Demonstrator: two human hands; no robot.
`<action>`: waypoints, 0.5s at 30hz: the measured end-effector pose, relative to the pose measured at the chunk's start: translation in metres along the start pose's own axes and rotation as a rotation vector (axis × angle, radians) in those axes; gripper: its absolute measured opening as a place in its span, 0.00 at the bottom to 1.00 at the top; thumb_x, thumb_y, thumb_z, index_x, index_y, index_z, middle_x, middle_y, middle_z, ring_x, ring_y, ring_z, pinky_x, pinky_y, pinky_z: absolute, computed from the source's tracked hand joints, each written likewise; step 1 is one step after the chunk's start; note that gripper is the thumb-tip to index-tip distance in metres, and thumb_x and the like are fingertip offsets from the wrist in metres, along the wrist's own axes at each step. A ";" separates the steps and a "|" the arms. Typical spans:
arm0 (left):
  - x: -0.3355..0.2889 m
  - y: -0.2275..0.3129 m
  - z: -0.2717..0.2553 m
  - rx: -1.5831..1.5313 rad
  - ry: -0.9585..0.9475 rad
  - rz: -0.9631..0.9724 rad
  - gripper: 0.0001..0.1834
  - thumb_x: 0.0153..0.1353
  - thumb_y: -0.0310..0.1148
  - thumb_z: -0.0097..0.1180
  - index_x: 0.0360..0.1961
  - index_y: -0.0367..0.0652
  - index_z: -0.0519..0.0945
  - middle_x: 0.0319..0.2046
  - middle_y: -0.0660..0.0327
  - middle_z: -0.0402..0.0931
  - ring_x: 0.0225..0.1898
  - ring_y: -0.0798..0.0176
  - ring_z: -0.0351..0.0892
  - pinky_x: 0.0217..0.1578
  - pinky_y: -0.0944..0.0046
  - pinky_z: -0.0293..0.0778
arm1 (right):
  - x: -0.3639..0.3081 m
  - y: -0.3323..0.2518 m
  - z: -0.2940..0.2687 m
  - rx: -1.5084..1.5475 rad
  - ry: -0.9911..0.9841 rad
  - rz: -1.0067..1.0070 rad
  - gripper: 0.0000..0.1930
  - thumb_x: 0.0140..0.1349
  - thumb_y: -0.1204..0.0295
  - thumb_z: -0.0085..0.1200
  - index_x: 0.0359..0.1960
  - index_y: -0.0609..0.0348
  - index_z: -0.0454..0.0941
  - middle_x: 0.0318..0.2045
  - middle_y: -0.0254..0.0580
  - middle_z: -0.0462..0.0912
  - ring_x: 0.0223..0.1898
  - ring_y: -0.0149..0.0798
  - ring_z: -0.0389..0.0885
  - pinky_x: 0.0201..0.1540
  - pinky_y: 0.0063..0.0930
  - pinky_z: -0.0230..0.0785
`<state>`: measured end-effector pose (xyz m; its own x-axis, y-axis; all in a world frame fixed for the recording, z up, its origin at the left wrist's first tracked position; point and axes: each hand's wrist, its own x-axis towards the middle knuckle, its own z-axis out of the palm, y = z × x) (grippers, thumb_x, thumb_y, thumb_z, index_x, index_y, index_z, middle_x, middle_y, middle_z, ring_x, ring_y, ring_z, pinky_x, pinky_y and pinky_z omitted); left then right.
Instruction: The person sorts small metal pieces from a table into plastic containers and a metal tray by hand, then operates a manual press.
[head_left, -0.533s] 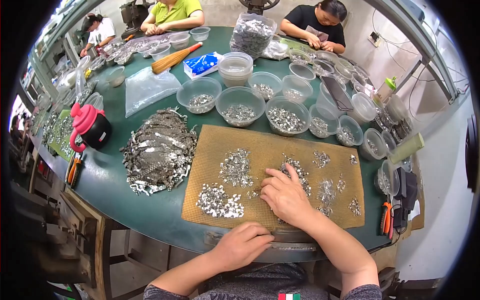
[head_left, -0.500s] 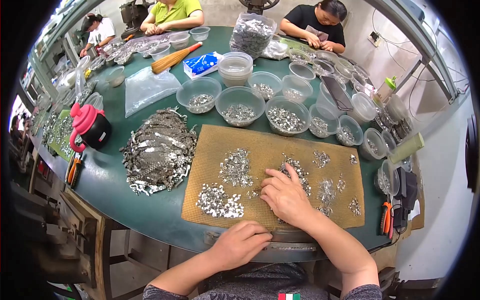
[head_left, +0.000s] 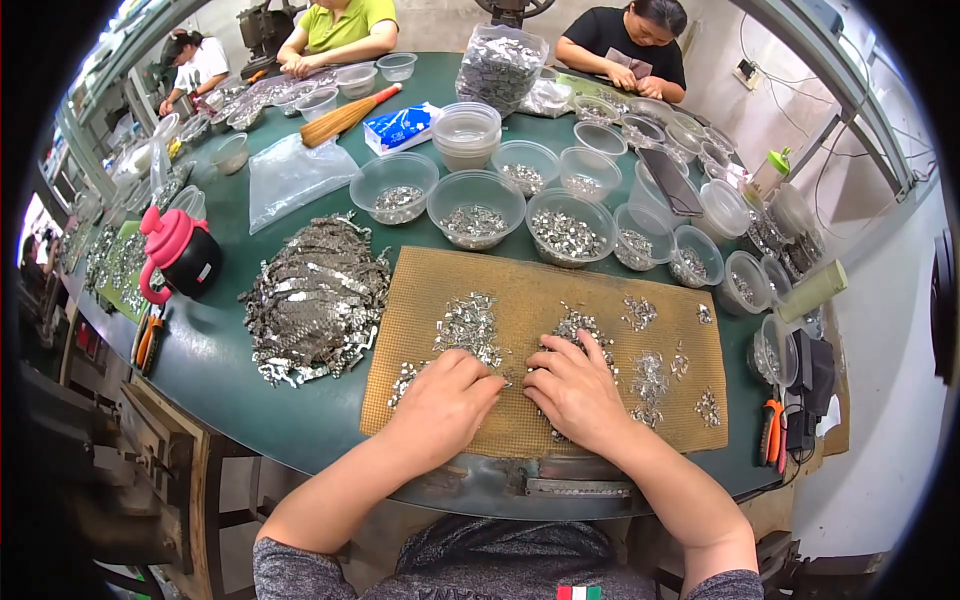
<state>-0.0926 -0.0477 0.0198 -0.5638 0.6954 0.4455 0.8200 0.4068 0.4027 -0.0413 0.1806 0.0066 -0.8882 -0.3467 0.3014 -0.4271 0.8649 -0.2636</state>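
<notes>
A brown textured mat [head_left: 660, 290] lies before me, with several small piles of tiny silvery metal pieces on it. My left hand [head_left: 440, 408] rests on the mat over the lower left pile [head_left: 403, 382], which it mostly covers. Its fingers are curled together toward the right; whatever is under the fingertips is hidden. Close beside it, my right hand [head_left: 578, 393] has its fingers apart, at the lower edge of the middle pile [head_left: 580, 322], touching it. Between the hands lie a few loose pieces. Above my left hand is another metal pile [head_left: 467, 325].
Clear plastic bowls [head_left: 476, 208] of metal pieces line the mat's far side. Left of it sits a big heap of linked metal strips [head_left: 318, 300], then a black mug with pink lid [head_left: 180, 252]. Orange-handled pliers [head_left: 771, 432] lie right. Co-workers sit across the green table [head_left: 290, 430].
My left hand has moved up and forward from the table's front edge onto the mat, covering the lower left pile. The right hand has stayed nearly in place.
</notes>
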 end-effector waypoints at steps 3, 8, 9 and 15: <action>0.012 -0.004 0.012 0.037 -0.051 0.028 0.13 0.57 0.28 0.68 0.44 0.40 0.86 0.38 0.59 0.78 0.46 0.53 0.77 0.49 0.56 0.76 | 0.002 -0.004 0.001 -0.035 -0.005 0.002 0.07 0.61 0.70 0.64 0.39 0.56 0.85 0.48 0.38 0.83 0.65 0.46 0.75 0.73 0.60 0.54; 0.022 -0.009 0.027 0.115 -0.091 0.031 0.12 0.58 0.31 0.68 0.42 0.41 0.85 0.37 0.59 0.77 0.45 0.53 0.76 0.48 0.55 0.76 | 0.002 -0.004 0.000 -0.033 -0.013 0.026 0.05 0.60 0.73 0.63 0.37 0.57 0.83 0.48 0.38 0.84 0.65 0.45 0.76 0.73 0.59 0.55; 0.022 -0.010 0.029 0.135 -0.102 0.025 0.11 0.58 0.32 0.68 0.41 0.41 0.84 0.36 0.59 0.76 0.45 0.53 0.76 0.48 0.55 0.76 | 0.000 -0.002 -0.002 0.016 -0.015 0.049 0.05 0.60 0.73 0.63 0.37 0.57 0.83 0.47 0.38 0.84 0.65 0.45 0.76 0.73 0.58 0.55; 0.023 -0.012 0.037 0.116 -0.096 -0.012 0.08 0.59 0.31 0.66 0.36 0.42 0.81 0.37 0.58 0.75 0.46 0.52 0.75 0.48 0.54 0.75 | -0.020 -0.001 -0.030 0.091 0.095 0.057 0.06 0.60 0.75 0.64 0.36 0.57 0.80 0.44 0.39 0.85 0.56 0.45 0.81 0.70 0.53 0.61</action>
<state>-0.1113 -0.0150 -0.0042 -0.5663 0.7411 0.3607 0.8222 0.4775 0.3099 -0.0181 0.1976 0.0286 -0.8931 -0.2583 0.3683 -0.3940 0.8442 -0.3635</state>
